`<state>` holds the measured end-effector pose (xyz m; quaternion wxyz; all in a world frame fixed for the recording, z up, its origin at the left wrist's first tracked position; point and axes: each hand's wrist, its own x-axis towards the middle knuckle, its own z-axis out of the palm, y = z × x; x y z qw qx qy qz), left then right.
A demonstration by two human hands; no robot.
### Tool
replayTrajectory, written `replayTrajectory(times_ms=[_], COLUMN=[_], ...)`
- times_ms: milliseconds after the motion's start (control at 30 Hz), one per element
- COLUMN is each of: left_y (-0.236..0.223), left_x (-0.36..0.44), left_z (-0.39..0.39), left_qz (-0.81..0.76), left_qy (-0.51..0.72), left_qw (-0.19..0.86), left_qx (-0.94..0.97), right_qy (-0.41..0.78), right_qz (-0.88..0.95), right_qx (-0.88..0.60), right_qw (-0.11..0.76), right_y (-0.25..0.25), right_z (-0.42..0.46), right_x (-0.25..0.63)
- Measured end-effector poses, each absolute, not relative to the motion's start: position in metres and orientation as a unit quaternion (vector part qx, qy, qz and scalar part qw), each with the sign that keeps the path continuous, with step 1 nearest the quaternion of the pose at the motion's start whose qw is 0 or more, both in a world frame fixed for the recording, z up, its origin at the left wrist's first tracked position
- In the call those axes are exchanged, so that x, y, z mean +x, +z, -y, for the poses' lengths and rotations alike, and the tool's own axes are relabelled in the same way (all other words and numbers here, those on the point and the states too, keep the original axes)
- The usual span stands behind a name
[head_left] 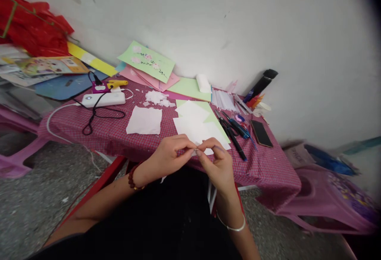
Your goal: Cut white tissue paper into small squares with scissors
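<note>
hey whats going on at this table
A person pinches a small pale piece between the fingers of the left hand and right hand, near the table's front edge; it is too small to identify. White sheets lie just beyond the hands, with a white paper square and a pile of torn white scraps to the left. Scissors lie to the right, untouched.

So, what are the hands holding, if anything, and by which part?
The left hand and right hand pinch a tiny pale piece; it's too small to tell which part.
</note>
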<state>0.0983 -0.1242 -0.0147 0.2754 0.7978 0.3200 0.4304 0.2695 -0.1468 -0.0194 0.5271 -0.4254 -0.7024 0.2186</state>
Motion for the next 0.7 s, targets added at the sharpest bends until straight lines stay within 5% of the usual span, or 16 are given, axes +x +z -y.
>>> replayTrajectory(times_ms=[367, 700], left_y=[-0.006, -0.002], left_x=[0.095, 0.096], left_z=[0.125, 0.123], left_qz=[-0.353, -0.354], left_qy=[0.371, 0.325], left_qw=[0.425, 0.465], left_qx=[0.746, 0.744], right_qy=[0.500, 0.561], right_qz=[0.595, 0.575], right_qx=[-0.408, -0.384], right_qw=[0.480, 0.455], right_y=[-0.030, -0.035], right_z=[0.145, 0.141], right_x=[0.276, 0.277])
